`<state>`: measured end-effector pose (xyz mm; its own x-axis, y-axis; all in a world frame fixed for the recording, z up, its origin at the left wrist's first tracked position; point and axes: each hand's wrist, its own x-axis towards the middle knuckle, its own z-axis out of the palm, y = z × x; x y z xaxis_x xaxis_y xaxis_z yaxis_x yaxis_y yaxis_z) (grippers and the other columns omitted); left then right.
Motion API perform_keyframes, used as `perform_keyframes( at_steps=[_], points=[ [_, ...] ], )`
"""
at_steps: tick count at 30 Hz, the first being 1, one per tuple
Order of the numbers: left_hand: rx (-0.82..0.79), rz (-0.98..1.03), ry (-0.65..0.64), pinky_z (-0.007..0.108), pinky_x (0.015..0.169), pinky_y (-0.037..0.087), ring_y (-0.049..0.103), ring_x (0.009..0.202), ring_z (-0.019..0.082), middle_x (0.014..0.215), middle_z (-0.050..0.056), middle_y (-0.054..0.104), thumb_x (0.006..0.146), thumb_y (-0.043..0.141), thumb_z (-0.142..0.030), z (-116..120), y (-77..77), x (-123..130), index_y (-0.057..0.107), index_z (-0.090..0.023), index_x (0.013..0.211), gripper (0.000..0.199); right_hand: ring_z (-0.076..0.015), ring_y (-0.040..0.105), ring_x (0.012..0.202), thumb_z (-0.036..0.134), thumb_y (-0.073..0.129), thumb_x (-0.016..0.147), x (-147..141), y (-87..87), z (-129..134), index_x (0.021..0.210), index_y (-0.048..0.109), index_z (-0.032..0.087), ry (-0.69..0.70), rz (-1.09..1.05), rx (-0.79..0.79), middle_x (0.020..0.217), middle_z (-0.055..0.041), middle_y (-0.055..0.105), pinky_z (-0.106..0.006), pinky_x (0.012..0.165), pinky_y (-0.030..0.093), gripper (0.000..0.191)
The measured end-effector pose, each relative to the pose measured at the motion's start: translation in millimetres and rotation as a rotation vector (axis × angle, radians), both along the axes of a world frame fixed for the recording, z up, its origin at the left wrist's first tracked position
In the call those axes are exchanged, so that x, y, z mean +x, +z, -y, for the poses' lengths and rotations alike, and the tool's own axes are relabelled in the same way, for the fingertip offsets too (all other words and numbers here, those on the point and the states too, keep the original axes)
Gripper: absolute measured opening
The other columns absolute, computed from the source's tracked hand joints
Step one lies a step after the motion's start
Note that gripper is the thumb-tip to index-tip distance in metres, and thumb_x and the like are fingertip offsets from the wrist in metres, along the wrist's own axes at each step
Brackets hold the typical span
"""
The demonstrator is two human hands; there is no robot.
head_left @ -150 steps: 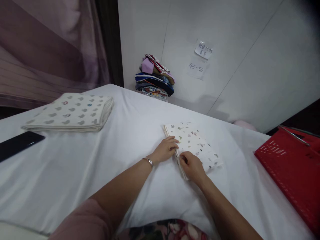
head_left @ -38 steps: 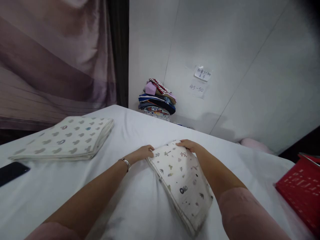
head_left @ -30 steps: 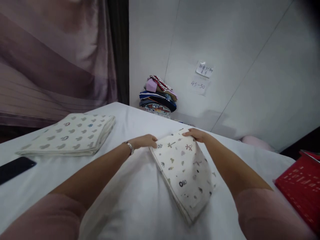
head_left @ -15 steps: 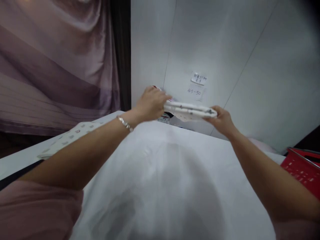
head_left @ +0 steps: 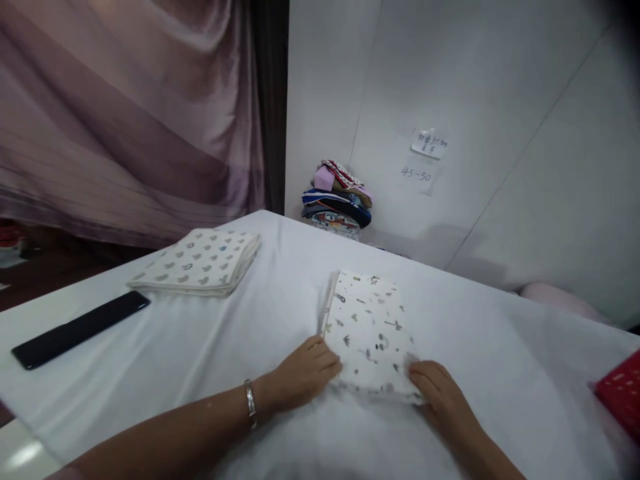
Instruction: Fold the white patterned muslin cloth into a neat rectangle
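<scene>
A folded white cloth (head_left: 367,327) with small printed plants and animals lies on the white-covered table (head_left: 280,320) in front of me. My left hand (head_left: 307,373), with a bracelet at the wrist, grips its near left corner, fingers curled over the edge. At the near right corner my right hand (head_left: 440,393) pinches the cloth the same way; the thumb is hidden. Farther left rests another folded white cloth (head_left: 205,260) with a grey print, apart from both hands.
Near the left table edge lies a flat black bar (head_left: 83,329). A stack of folded fabrics (head_left: 337,197) stands by the wall beyond the table. A red basket (head_left: 623,393) is at the right edge. Paper labels (head_left: 429,144) are on the wall, and a curtain (head_left: 150,120) hangs at left.
Both hands have brought the folded cloth down and toward me, from raised in the air onto the table. The view has shifted, showing more of the stack, the black bar and the grey-print cloth.
</scene>
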<state>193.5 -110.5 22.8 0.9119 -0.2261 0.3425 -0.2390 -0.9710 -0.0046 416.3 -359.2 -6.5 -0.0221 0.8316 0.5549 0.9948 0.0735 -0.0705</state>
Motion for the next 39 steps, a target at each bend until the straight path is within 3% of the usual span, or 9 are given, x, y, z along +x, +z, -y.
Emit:
perform_keyframes(
  at_steps=[5,9,12,17,23,26,30,35,39],
  points=[
    [-0.088,-0.061,-0.085,0.031,0.075,0.035,0.046,0.073,0.016,0.079,0.004,0.056,0.086,0.042,-0.010,25,6.3,-22,0.053,-0.017,0.099,0.019,-0.0255,0.058,0.101,0.003,0.047,0.068,-9,-3.4,32,0.114,0.051,0.023,0.008,-0.039,-0.082,0.108,-0.0110,0.062,-0.039,0.082,0.050,0.050],
    [-0.307,-0.083,-0.160,0.031,0.077,0.038,0.050,0.079,0.016,0.084,0.005,0.060,0.084,0.050,-0.022,26,14.2,-27,0.055,-0.020,0.096,0.014,-0.0244,0.057,0.107,0.006,0.046,0.070,-11,2.6,49,0.118,0.052,0.026,-0.079,-0.139,-0.184,0.117,-0.0096,0.059,-0.038,0.083,0.053,0.052],
    [-0.604,-0.018,0.045,0.031,0.079,0.040,0.053,0.087,0.017,0.096,0.005,0.061,0.084,0.049,-0.029,6,15.1,-12,0.057,-0.022,0.100,0.019,-0.0215,0.056,0.109,0.004,0.039,0.071,-12,21.1,36,0.113,0.056,0.030,-0.155,-0.278,-0.281,0.119,-0.0057,0.059,-0.038,0.088,0.051,0.052],
    [-1.134,-0.109,0.690,0.028,0.072,0.045,0.057,0.079,0.017,0.094,0.005,0.061,0.078,0.052,-0.032,-30,1.1,27,0.055,-0.018,0.106,0.031,-0.0206,0.057,0.108,0.000,0.037,0.058,-12,57.5,3,0.100,0.065,0.028,-0.072,-0.361,-0.501,0.120,-0.0036,0.059,-0.039,0.091,0.049,0.058],
    [-1.220,-0.132,0.636,0.027,0.074,0.044,0.058,0.081,0.017,0.099,0.004,0.062,0.074,0.057,-0.032,-39,-7.3,45,0.056,-0.018,0.106,0.035,-0.0210,0.065,0.091,0.002,0.043,0.059,-7,93.9,0,0.093,0.069,0.031,-0.162,-0.491,-0.842,0.102,-0.0019,0.068,-0.032,0.075,0.055,0.052],
    [-1.283,-0.099,0.715,0.028,0.073,0.044,0.059,0.081,0.019,0.094,0.006,0.064,0.076,0.054,-0.030,-48,-8.7,62,0.058,-0.015,0.102,0.030,-0.0183,0.065,0.080,0.015,0.045,0.075,-14,101.4,-40,0.086,0.069,0.027,-0.169,-0.713,-0.814,0.087,-0.0021,0.070,-0.030,0.070,0.053,0.029],
    [-1.319,-0.033,0.776,0.029,0.082,0.042,0.058,0.092,0.020,0.100,0.011,0.065,0.081,0.049,-0.024,-63,-10.6,90,0.060,-0.012,0.102,0.027,-0.0159,0.063,0.066,0.030,0.048,0.080,-24,88.0,-134,0.076,0.063,0.019,-0.295,-0.902,-0.636,0.073,-0.0037,0.067,-0.024,0.054,0.050,0.019],
    [-1.371,0.032,0.726,0.029,0.087,0.041,0.058,0.095,0.019,0.100,0.009,0.066,0.081,0.049,-0.020,-68,-15.4,97,0.066,-0.013,0.092,0.021,-0.0152,0.059,0.050,0.036,0.049,0.083,-21,65.9,-234,0.069,0.057,0.018,-0.517,-0.788,-0.560,0.055,-0.0033,0.062,-0.024,0.048,0.045,0.024],
    [-1.495,-0.032,0.624,0.024,0.067,0.049,0.061,0.075,0.015,0.090,0.005,0.067,0.081,0.051,-0.019,-71,-20.6,91,0.066,-0.014,0.095,0.021,-0.0210,0.060,0.050,0.038,0.059,0.077,-11,58.5,-266,0.054,0.054,0.019,-0.594,-0.704,-0.588,0.035,-0.0024,0.049,-0.029,0.055,0.045,0.030]
  ],
)
